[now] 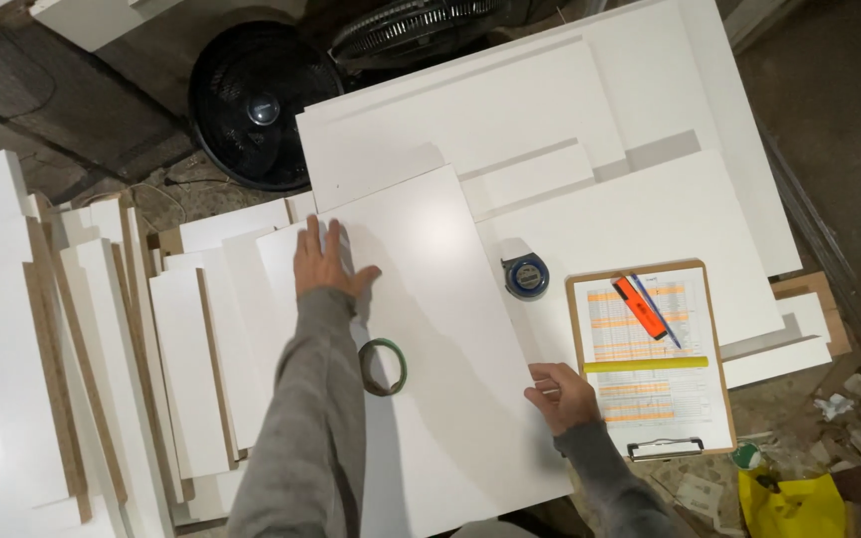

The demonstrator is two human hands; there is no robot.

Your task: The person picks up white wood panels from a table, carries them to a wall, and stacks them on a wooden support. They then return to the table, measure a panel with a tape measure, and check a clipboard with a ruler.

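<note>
White panel (440, 329) lies flat atop the stack of similar boards on the tabletop (650, 60), at the centre of the view. The left hand (323, 261) presses on it palm down with fingers spread at its 10 o'clock corner; the right hand (562, 395) curls over its edge at 4 o'clock. A green tape roll (384, 366) circles the left sleeve. Judged from this, even pressure from both hands should keep the panel square. At 3 o'clock sit a tape measure (526, 275) and a clipboard (650, 359) bearing an orange marker (640, 307).
</note>
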